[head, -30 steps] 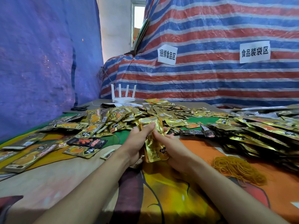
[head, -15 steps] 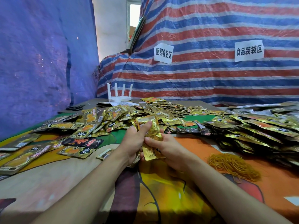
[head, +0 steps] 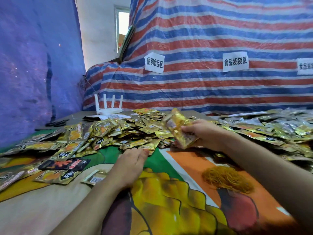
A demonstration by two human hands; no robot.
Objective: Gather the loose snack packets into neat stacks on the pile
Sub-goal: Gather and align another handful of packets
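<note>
Seen from the head camera, the two hands are well apart. The right hand (head: 201,134) is clamped round a small stack of gold packets (head: 180,128), held tilted above the bench (head: 169,200) between the loose packets (head: 118,131) and the big pile (head: 279,131) on the right. The stack looks blurred, so I can't tell how square its edges are. The left hand (head: 130,164) lies low on the bench, its fingers fairly straight and holding nothing, with the tips at the near edge of the loose packets.

The foil looks slippery. With only one hand gripping it, the stack could fan out and shed packets. The pile's surface looks uneven, so a stack set down there might slide apart. A careless sweep could also drag packets into the rubber bands (head: 227,179).
</note>
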